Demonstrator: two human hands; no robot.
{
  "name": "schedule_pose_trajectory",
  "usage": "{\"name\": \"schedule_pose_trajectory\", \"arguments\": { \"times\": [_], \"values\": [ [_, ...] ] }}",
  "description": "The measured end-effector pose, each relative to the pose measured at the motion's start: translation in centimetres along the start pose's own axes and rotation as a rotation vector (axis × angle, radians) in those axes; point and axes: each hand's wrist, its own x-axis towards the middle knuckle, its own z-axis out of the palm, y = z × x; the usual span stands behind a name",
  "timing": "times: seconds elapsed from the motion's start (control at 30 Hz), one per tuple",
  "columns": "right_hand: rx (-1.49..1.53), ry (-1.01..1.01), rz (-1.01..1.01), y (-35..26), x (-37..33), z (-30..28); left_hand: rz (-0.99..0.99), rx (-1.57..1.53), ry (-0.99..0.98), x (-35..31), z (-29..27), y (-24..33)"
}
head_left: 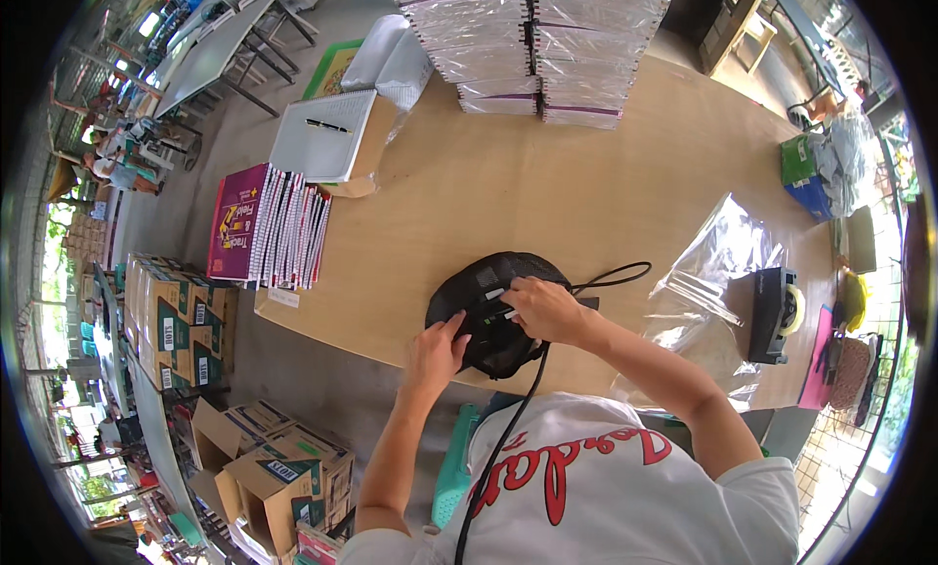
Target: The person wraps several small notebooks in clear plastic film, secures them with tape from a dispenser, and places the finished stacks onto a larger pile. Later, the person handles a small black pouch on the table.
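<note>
A black, rounded mesh bag [503,265] lies near the front edge of the wooden table, its opening toward me. My left hand [433,358] is closed on the bag's left edge, thumb and fingers pinching the black material. Over the opening, my right hand [549,311] has its fingers bent together around something small; a bit of white shows at the fingertips, but its kind cannot be made out. A thin black cable [529,394] runs from the bag down across my shirt. To the right of the bag, a black cord loop [625,269] rests on the tabletop.
Wrapped stacks of books [586,67] rise at the table's [440,204] far side. Spiral-bound books [283,228] and a notebook with a pen [327,125] sit left. Clear plastic film [699,282] and a black tape dispenser [769,316] lie right. Cardboard boxes [278,482] stand on the floor.
</note>
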Motion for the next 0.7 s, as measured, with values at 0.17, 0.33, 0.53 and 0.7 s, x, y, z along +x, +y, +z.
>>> {"name": "schedule_pose_trajectory", "arguments": {
  "times": [0.17,0.33,0.53,0.7],
  "values": [
    [-0.008,-0.022,-0.007,-0.1,0.9,0.4,-0.308,-0.084,0.093,-0.3,1.4,1.9],
    [-0.085,-0.17,0.016,-0.2,1.2,0.7,-0.211,-0.119,0.286,-1.2,3.3,1.5],
    [-0.098,-0.184,-0.094,0.8,1.4,0.9,-0.2,-0.179,0.302,-0.5,3.3,1.2],
    [-0.008,-0.242,-0.16,1.1,1.4,1.5,-0.281,-0.251,0.273,-0.7,3.3,-0.7]
  ]
}}
